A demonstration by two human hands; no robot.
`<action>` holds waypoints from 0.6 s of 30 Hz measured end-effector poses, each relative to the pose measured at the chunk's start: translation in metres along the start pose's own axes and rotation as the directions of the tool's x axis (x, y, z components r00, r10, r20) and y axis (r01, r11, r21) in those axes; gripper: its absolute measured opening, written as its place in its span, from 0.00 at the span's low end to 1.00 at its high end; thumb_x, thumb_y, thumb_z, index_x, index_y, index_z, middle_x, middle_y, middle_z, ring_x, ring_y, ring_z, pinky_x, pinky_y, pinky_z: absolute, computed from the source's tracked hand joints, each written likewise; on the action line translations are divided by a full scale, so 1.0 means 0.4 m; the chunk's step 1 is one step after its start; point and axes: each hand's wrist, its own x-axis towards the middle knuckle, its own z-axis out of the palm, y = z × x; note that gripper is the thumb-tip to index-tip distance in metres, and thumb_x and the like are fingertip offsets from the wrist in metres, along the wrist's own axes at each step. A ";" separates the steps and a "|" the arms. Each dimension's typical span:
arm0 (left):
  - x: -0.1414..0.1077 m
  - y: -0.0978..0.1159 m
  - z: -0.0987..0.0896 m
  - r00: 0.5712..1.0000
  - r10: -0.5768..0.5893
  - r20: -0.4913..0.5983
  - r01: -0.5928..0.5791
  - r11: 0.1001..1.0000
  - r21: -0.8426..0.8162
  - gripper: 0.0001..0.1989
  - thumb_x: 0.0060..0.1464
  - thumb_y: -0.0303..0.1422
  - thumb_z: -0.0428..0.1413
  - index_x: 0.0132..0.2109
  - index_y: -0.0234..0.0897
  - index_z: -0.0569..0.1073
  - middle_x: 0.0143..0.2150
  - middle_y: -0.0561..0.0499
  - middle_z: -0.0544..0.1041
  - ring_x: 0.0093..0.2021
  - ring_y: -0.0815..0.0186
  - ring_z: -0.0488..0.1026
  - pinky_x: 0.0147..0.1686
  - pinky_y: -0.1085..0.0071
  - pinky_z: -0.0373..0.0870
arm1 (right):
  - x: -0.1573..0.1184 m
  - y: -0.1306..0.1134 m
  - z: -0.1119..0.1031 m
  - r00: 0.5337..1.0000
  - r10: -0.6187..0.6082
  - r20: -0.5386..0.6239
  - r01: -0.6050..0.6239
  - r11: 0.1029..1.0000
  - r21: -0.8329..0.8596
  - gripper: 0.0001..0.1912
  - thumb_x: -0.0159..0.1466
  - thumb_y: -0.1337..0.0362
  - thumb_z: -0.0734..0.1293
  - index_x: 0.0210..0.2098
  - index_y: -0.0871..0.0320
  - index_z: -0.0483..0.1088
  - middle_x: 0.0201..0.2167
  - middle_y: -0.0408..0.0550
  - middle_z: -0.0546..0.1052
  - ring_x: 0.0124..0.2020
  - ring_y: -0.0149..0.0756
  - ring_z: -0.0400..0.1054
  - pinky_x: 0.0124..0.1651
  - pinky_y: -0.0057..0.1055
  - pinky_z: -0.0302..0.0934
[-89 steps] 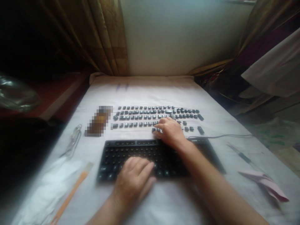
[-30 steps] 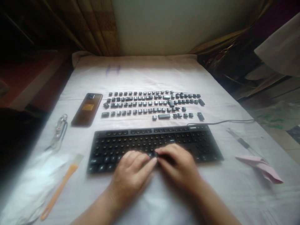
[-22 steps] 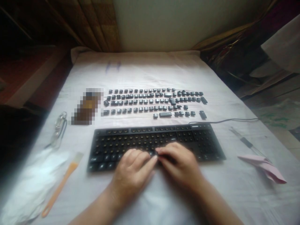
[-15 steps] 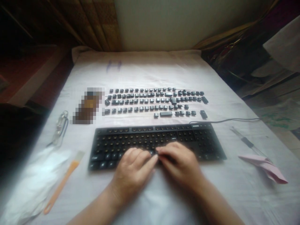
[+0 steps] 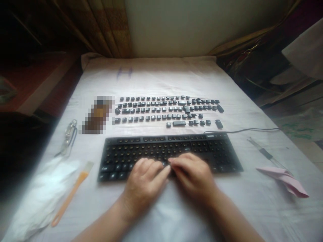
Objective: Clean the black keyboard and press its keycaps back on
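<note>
A black keyboard (image 5: pixel 209 158) lies across the cloth, with most of its upper rows stripped to bare key sockets; keycaps are seated along the two lowest rows at its left end. Over its lower middle, my left hand (image 5: pixel 145 181) is closed, fingers curled and thumb stretched toward the right hand. My right hand (image 5: pixel 193 173) is closed in a pinch, its fingertips beside the left thumb at the keyboard's front rows. Whatever sits between the fingertips is hidden. Beyond the keyboard, loose black keycaps (image 5: pixel 179 123) lie in several rows.
Left stand a blurred-out brown item (image 5: pixel 97 114), eyeglasses (image 5: pixel 69 136), a white cloth (image 5: pixel 42 195) and an orange-handled brush (image 5: pixel 72 195). To the right lie a thin tool with a dark grip (image 5: pixel 265 153) and a pink cloth (image 5: pixel 286 179). The keyboard's cable (image 5: pixel 244 129) runs right.
The view has shifted slightly, so things on the left appear a little further right. Both hands keep nearly the same pose and place on the keyboard.
</note>
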 end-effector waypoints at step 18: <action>-0.012 0.008 0.015 1.000 0.001 -0.027 0.001 0.998 0.064 0.12 0.64 0.32 0.55 0.53 0.38 0.76 0.46 0.47 0.78 0.48 0.60 0.71 0.56 0.58 0.63 | -0.008 0.004 0.003 0.993 0.070 -0.090 -0.061 0.993 0.099 0.11 0.65 0.72 0.65 0.41 0.53 0.77 0.34 0.47 0.83 0.34 0.36 0.77 0.37 0.32 0.73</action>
